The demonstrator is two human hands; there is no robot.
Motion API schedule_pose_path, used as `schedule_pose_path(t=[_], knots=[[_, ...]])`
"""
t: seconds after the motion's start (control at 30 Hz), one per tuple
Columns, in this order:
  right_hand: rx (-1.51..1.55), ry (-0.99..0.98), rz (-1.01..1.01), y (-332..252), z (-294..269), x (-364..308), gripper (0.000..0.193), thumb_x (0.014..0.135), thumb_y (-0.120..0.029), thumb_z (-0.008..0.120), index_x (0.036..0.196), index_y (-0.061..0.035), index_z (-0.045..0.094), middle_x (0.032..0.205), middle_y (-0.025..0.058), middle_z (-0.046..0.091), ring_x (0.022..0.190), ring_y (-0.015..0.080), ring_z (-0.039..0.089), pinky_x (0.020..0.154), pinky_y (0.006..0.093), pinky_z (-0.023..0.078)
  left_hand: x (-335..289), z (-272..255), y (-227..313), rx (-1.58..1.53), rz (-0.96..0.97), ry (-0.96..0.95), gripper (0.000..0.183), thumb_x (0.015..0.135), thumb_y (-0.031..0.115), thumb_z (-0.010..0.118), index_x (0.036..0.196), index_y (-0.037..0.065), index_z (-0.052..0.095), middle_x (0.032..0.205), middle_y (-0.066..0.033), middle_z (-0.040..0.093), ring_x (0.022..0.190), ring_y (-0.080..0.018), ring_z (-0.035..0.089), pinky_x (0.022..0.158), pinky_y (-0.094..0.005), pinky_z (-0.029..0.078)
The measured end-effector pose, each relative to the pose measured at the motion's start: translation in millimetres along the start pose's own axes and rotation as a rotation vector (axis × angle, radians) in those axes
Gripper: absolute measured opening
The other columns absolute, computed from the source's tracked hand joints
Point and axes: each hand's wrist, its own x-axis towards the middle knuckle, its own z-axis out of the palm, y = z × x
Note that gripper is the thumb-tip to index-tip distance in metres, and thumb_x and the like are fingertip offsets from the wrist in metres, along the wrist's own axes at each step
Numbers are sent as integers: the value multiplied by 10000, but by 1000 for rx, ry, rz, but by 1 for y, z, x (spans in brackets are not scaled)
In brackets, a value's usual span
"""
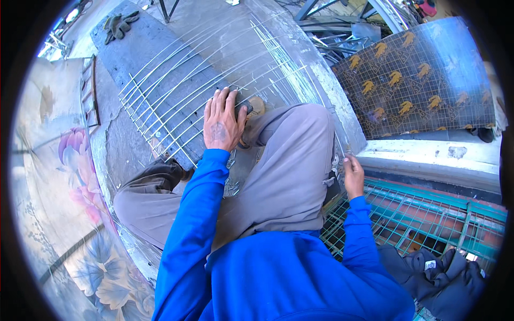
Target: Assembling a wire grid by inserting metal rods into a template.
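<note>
The left hand point(220, 124) lies palm down, fingers spread and curled over a small dark object point(239, 105) that rests on a grid of thin metal rods point(176, 101). What that dark object is cannot be told, as the hand covers most of it. The grid is made of long pale silvery rods running side by side, slightly bowed in this view, with a few cross rods laid over them near its left end. It lies flat on a dark grey board point(140, 45) that sits on rough concrete point(110, 144), just in front of the person's bent knee in grey trousers point(289, 160).

The right hand point(353, 174) is down at the right side of the knee, fingers pinched closed on the tips of some thin rods point(338, 152) that come down from the grid's far right part. It hovers just above a green wire mesh panel point(417, 214), which lies near a pale concrete ledge point(428, 155).

Both arms wear bright blue sleeves point(193, 214). A pair of dark work gloves point(119, 25) lies at the far end of the board, well apart from the hands. To the right, beyond the ledge, a wire mesh panel rests over a dark sheet printed with orange figures point(412, 75). A floral mat point(69, 187) spreads at the left, and dark cloth point(444, 275) is bunched at the lower right.
</note>
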Motion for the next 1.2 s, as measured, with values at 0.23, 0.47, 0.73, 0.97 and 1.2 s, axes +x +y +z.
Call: schedule_pose_path(t=[0.23, 0.47, 0.73, 0.97, 1.2], knots=[[106, -53, 70, 27, 15, 5, 318, 1028, -266, 607, 1203, -16, 697, 1132, 95, 718, 1040, 158, 631, 932, 302, 484, 0, -2, 1, 23, 10, -17, 492, 982, 357, 614, 1392, 91, 560, 1456, -127, 536, 1417, -317, 453, 1195, -454, 323], [160, -75, 61, 18, 23, 8, 302, 1025, -243, 610, 1191, -7, 700, 1039, 54, 710, 940, 115, 615, 837, 277, 491, 2, -3, 4, 4, 1, -30, 478, 986, 343, 620, 1394, 100, 563, 1461, -132, 534, 1424, -322, 447, 1196, -449, 317], [190, -140, 88, 13, 25, 10, 304, 1031, -246, 608, 1200, -12, 702, 1050, 37, 706, 941, 105, 601, 842, 270, 486, 0, -2, 3, 30, -4, -29, 480, 988, 350, 622, 1394, 100, 566, 1461, -130, 533, 1425, -321, 445, 1198, -449, 317], [157, -138, 42, 15, 9, 9, 308, 1028, -236, 617, 1208, 0, 698, 1051, 37, 705, 950, 107, 596, 843, 264, 483, 2, -3, 4, 21, 31, -1, 463, 980, 350, 624, 1357, 85, 580, 1381, -139, 554, 1360, -323, 489, 1181, -460, 349], [48, -118, -28, -1, -6, 12, 281, 1025, -208, 606, 1187, 1, 705, 1047, 72, 727, 974, 142, 636, 885, 303, 503, -1, -8, 2, -3, 22, 15, 455, 968, 317, 642, 1355, 86, 585, 1323, -124, 570, 1276, -329, 526, 1145, -457, 385]])
